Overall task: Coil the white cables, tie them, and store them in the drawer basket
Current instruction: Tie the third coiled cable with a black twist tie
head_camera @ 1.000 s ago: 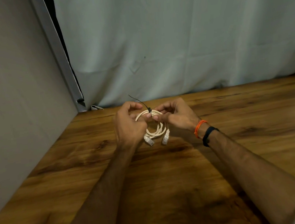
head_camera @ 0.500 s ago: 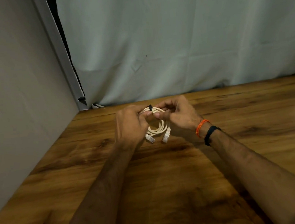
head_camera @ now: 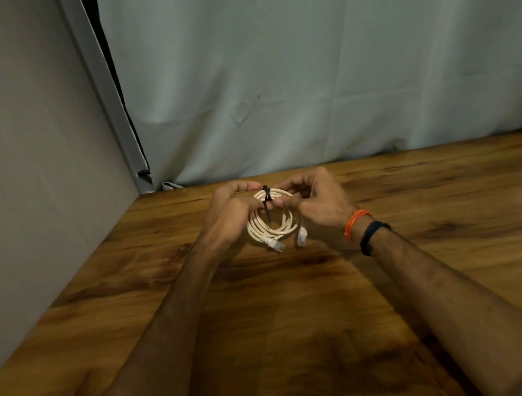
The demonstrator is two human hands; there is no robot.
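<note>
Pinching the coil (head_camera: pixel 269 226) at its top from both sides, our left hand (head_camera: pixel 230 216) and right hand (head_camera: pixel 316 203) hold it just above the table (head_camera: pixel 293 304). We see a black tie (head_camera: pixel 267 202) cinched round the strands between our fingertips, its tail pointing down across the loop. Both plugs (head_camera: pixel 302 236) hang at the coil's near edge.

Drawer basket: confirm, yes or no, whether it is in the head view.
No: only the coiled white cable, both hands and the wooden table show.

A small set-up work corner, wooden counter (head_camera: pixel 294 320) in brown, pale curtain (head_camera: pixel 306 69) hung behind, plain grey wall (head_camera: pixel 34 184) on the left
</note>
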